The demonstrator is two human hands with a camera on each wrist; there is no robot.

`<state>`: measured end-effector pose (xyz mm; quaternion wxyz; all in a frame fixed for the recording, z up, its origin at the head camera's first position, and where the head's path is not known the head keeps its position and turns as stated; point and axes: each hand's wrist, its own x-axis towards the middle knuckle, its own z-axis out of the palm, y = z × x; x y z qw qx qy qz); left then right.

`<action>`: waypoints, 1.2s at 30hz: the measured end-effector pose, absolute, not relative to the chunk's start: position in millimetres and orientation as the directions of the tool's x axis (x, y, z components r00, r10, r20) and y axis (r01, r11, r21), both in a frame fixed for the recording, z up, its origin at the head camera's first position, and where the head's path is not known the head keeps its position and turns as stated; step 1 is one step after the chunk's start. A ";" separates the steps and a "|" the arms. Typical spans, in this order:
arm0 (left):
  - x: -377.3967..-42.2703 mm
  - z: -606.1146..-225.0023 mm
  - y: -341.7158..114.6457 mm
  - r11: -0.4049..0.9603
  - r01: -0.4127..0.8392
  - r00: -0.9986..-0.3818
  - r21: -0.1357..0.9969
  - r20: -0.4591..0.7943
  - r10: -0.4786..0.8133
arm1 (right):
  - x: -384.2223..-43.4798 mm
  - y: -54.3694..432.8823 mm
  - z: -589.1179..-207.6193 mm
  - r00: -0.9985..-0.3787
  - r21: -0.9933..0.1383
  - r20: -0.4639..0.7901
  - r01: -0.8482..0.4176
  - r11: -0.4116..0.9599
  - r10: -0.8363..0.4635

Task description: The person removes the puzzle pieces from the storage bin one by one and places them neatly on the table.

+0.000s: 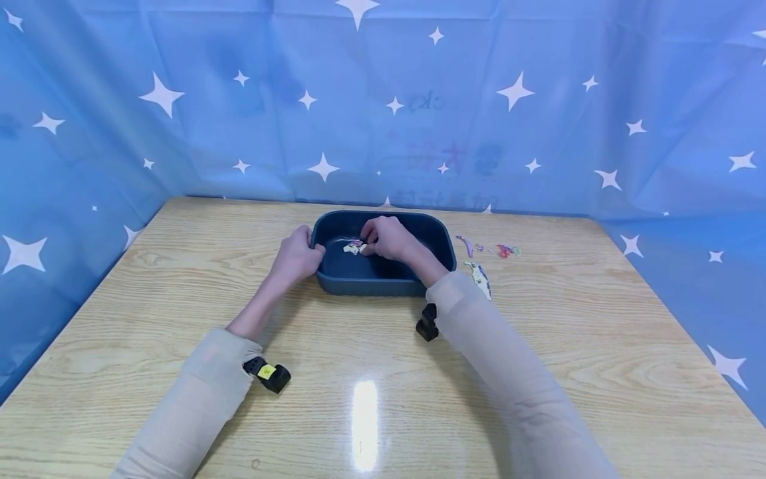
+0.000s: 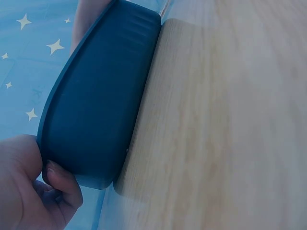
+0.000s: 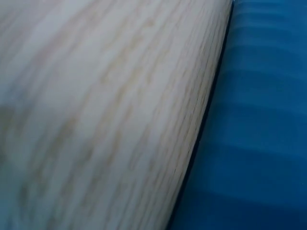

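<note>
A dark blue rectangular bin (image 1: pixel 371 287) stands on the wooden table. At its left end my left hand (image 1: pixel 297 254) grips the rim; in the left wrist view, the left hand's thumb and bent fingers (image 2: pixel 64 184) hold the bin's corner. My right hand (image 1: pixel 391 238) reaches down inside the bin with its fingers bent. Right at its fingertips are small flat cut-out pieces (image 1: pixel 352 249), whitish with some pink. I cannot tell whether the right fingers pinch one. The right wrist view shows only the bin's blue wall (image 3: pixel 249 129) beside the tabletop, and no hand.
Right of the bin lie more flat colourful pieces: a purple strip (image 1: pixel 465 246), a red one (image 1: pixel 505 251) and a larger white-and-blue one (image 1: pixel 479 279) near the right sleeve. A blue curtain with white stars (image 1: pixel 251 120) hangs behind the wooden table (image 1: pixel 179 293).
</note>
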<state>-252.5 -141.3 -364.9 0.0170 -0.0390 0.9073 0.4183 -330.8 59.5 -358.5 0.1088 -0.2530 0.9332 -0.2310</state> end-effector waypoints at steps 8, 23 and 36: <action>-252.3 -364.7 -140.8 0.645 -0.083 -0.997 0.760 -0.064 -0.053 | -328.7 66.3 -355.4 -0.853 -0.541 -0.070 -0.404 0.737 -0.518; -252.4 -364.1 -141.0 0.641 -0.080 -0.997 0.763 -0.062 -0.051 | -332.1 93.8 -350.6 -0.873 -0.698 0.007 -0.354 0.622 -0.488; -252.2 -364.0 -141.6 0.640 -0.084 -0.996 0.764 -0.066 -0.053 | -324.3 132.0 -333.0 -0.873 -0.831 0.053 -0.308 0.464 -0.484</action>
